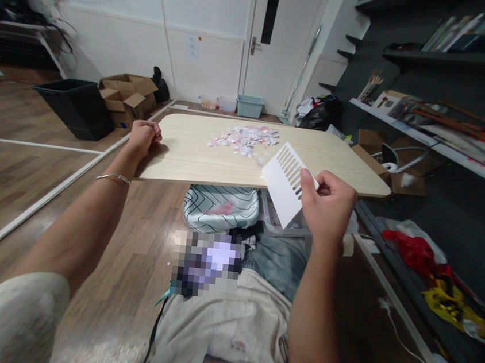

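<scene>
A low light-wood table (193, 159) stands in front of me with a heap of small torn white and pink paper scraps (245, 138) near its middle. My right hand (326, 205) is closed on a white card with a row of cut slots (284, 183), held tilted over the table's near right edge. My left hand (143, 136) is curled into a fist and rests on the table's near left corner. Whether that fist holds anything is hidden. A thin bracelet (113, 178) circles my left wrist.
Under the table lie a patterned cushion (221, 207) and a clear plastic bin (279, 223). A black bin (76, 106) and open cardboard boxes (126, 97) stand at the left rear. Dark shelves (440, 115) line the right wall, with red and yellow clutter (436, 271) on the floor.
</scene>
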Demonstrator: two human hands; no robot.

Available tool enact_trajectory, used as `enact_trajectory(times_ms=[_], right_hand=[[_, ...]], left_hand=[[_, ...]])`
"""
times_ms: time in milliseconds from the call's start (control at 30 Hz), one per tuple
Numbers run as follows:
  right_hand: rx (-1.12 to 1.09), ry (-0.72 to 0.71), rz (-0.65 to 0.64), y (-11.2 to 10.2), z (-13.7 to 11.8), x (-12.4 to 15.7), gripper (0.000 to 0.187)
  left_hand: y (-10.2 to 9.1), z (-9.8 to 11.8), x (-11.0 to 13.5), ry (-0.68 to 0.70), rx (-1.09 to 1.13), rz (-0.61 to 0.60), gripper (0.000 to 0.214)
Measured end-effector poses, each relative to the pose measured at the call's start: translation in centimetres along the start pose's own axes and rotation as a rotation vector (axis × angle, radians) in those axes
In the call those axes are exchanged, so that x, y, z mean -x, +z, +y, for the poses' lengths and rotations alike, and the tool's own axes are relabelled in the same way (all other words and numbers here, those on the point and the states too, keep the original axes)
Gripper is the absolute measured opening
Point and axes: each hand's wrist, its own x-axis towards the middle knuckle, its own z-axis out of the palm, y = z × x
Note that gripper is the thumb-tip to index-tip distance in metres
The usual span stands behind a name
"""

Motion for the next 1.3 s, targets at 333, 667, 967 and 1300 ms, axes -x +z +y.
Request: enact_trajectory(times_ms=[333, 667, 967, 1300], right_hand=[[-0.027, 0.105, 0.2, -1.0, 0.5, -0.4, 0.053], [-0.105, 0.062, 0.346, -1.2, 0.0, -0.4, 0.062], [0.01, 0.1, 0.337, -1.2, 0.2, -0.7, 0.059], [-0.033, 0.113, 0.338, -1.3, 0.3, -0.8, 0.055]], left_hand=[[0.1, 0.1, 0.4, -0.078, 0.051, 0.02, 0.022], [0.0, 1.1, 0.8, -0.129, 0.027, -0.012, 0.021], [0.5, 2.0, 1.3, -0.146, 0.073, 0.051, 0.02], [0.2, 1.8, 1.6, -0.079, -0.02, -0.039, 0.016]])
